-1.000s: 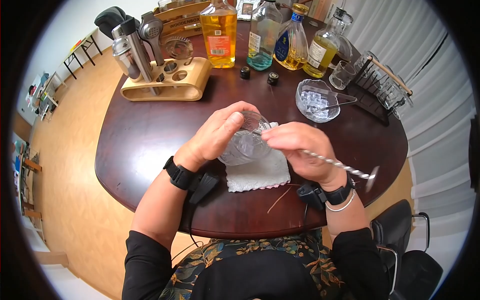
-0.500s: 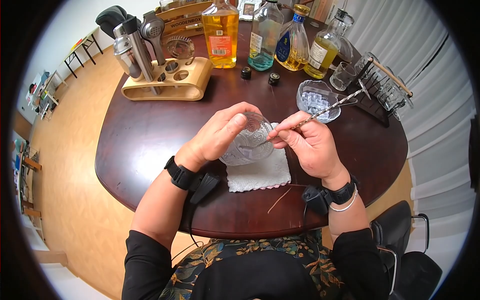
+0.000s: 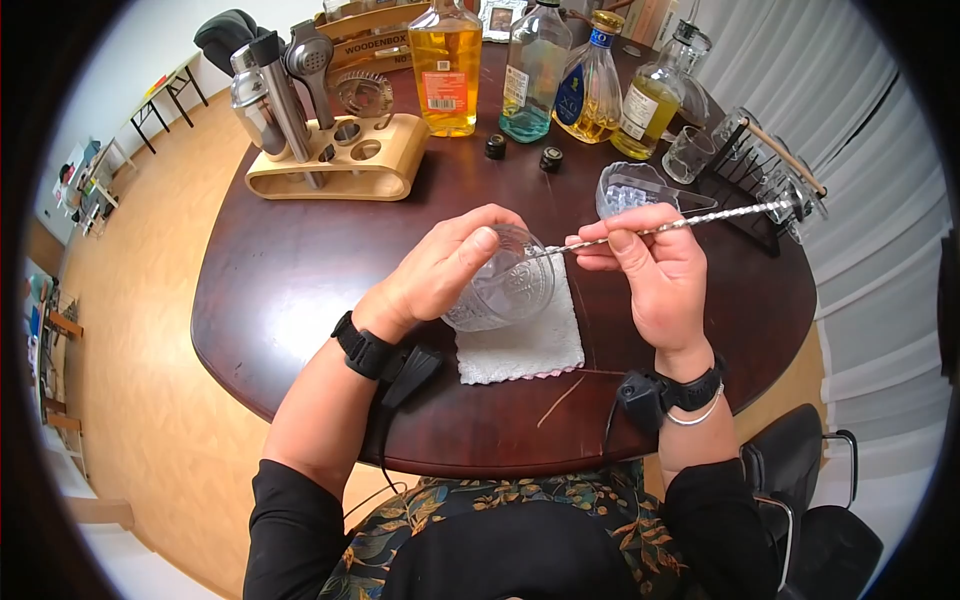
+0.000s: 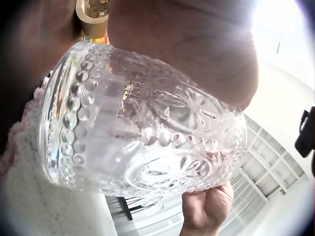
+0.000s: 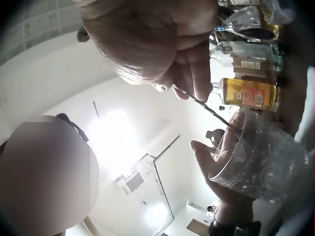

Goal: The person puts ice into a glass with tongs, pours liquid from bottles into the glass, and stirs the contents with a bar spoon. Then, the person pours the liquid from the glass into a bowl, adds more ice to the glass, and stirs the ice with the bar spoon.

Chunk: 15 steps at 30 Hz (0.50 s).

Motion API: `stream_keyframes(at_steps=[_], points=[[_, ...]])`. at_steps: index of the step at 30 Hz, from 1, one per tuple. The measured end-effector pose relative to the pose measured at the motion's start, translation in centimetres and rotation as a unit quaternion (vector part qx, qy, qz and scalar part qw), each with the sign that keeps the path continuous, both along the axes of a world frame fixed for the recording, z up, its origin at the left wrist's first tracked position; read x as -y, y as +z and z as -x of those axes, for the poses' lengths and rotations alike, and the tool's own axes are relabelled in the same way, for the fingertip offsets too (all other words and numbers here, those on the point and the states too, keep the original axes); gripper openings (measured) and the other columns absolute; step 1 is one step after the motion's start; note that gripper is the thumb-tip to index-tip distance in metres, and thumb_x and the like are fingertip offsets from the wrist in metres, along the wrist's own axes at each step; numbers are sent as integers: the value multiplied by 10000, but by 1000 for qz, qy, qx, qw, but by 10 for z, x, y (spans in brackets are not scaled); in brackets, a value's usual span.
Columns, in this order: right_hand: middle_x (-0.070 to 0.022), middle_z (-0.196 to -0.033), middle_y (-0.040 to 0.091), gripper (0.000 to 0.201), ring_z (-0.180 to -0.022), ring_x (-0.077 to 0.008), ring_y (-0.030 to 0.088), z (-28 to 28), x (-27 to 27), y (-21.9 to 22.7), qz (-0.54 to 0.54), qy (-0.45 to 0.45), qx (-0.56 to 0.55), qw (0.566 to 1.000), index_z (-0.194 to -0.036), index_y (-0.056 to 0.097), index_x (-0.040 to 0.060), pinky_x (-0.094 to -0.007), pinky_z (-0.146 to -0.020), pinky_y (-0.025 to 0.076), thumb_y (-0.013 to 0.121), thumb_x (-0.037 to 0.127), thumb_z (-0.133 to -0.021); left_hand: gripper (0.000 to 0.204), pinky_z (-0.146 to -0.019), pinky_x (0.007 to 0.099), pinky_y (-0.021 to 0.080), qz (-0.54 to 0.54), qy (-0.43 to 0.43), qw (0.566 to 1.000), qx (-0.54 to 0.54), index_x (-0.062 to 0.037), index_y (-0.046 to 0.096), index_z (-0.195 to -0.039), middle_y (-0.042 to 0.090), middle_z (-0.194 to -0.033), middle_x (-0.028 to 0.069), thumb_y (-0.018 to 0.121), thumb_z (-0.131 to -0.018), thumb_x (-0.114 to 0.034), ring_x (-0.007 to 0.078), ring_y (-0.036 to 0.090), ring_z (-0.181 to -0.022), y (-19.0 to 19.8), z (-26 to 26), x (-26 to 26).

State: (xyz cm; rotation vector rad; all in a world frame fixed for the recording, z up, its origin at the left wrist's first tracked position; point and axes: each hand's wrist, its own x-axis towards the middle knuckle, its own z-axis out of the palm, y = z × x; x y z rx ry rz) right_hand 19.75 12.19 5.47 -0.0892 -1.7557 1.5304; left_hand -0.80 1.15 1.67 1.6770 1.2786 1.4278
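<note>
My left hand [image 3: 430, 265] grips a clear embossed mixing glass [image 3: 515, 295] from its left side, thumb near the rim. The glass tilts with its mouth toward my right hand, over a folded white cloth [image 3: 520, 355]. Cloudy ice-like pieces show through its wall in the left wrist view, beneath raised beads and flower patterns [image 4: 189, 110]. Between thumb and fingers, my right hand [image 3: 665, 290] pinches a twisted metal bar spoon [image 3: 735, 211]. The spoon's lower end reaches into the glass mouth; its upper end points right.
Behind stand a bamboo bar-tool stand [image 3: 400, 180], an amber bottle [image 3: 445, 75] and several other bottles. Two black caps [image 3: 551, 159] lie before them. To the right are a glass bowl [image 3: 625, 190] of ice, partly behind my right hand, and a rack [image 3: 740, 205] with glasses.
My right hand has turned over and moved right, swinging the bar spoon's upper end from low right up to far right. My left hand keeps its grip on the mixing glass.
</note>
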Motion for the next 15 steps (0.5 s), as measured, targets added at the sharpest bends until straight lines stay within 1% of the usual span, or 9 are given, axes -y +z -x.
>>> stream_keyframes(at_steps=[1, 2, 3, 5, 6, 7, 9, 13, 15], points=[[-126, -960, 658, 104, -889, -179, 668, 0, 1, 0, -43, -13, -4, 999, -1022, 542, -14, -279, -794, 563, 553, 64, -955, 494, -897, 334, 447, -6, 3, 1000, -8, 21, 551, -1135, 638, -1030, 127, 379, -990, -418, 211, 585, -987, 0, 0, 0], [-112, -961, 663, 71, -870, -158, 662, 0, 2, 0, -82, -10, -15, 996, -996, 569, -16, -267, -787, 553, 555, 33, -946, 502, -897, 332, 446, -6, 2, 1000, 0, 20, 551, -1136, 636, -1029, 123, 378, -991, -429, 207, 583, -987, 0, 0, 0], [-109, -967, 669, 76, -854, -181, 664, -2, -1, -3, -165, -27, -8, 986, -976, 607, 2, -282, -768, 545, 597, -10, -901, 510, -898, 331, 446, -6, 1, 1000, 7, 19, 551, -1136, 634, -1028, 120, 378, -992, -439, 203, 581, -988, -1, 0, 0], [-103, -975, 671, 160, -857, -227, 661, 1, -6, -1, -332, -33, -9, 943, -966, 638, 28, -310, -755, 535, 644, -49, -826, 526, -898, 327, 446, 0, -3, 1000, 27, 17, 551, -1137, 630, -1023, 112, 377, -993, -458, 196, 579, -985, -3, 0, -1], [-104, -973, 670, 229, -868, -269, 652, 1, -4, 1, -373, -25, 5, 927, -968, 647, 52, -327, -755, 527, 670, -62, -771, 533, -897, 326, 447, 5, -6, 999, 38, 15, 551, -1137, 628, -1019, 108, 377, -992, -467, 193, 578, -982, -4, 0, -1], [-98, -961, 670, 220, -870, -268, 653, 3, -3, -3, -383, -13, 29, 923, -958, 651, 60, -324, -752, 527, 669, -59, -774, 540, -896, 325, 447, 10, -10, 999, 49, 14, 551, -1138, 626, -1015, 103, 377, -992, -475, 189, 577, -979, -4, 0, -1], [-94, -933, 666, 196, -861, -276, 651, 8, -3, -11, -389, 1, 28, 921, -947, 650, 53, -325, -738, 525, 666, -48, -780, 537, -894, 324, 448, 13, -9, 998, 52, 14, 551, -1138, 625, -1005, 100, 382, -991, -474, 185, 578, -974, -5, -1, -1], [-95, -905, 658, 120, -816, -253, 656, 5, 1, -6, -309, -34, 83, 947, -917, 654, 25, -313, -712, 524, 651, -32, -812, 534, -891, 325, 450, 13, -8, 999, 36, 15, 550, -1137, 626, -996, 100, 388, -987, -471, 187, 580, -962, -3, -1, -1], [-99, -895, 655, 92, -786, -236, 658, 0, -4, -4, -269, -38, 114, 955, -914, 657, 7, -306, -699, 523, 641, -27, -830, 623, -910, 320, 438, 25, -7, 1000, 4, 30, 534, -1158, 620, -1040, 104, 345, -962, -531, 182, 572, -992, 2, -1, 1]])
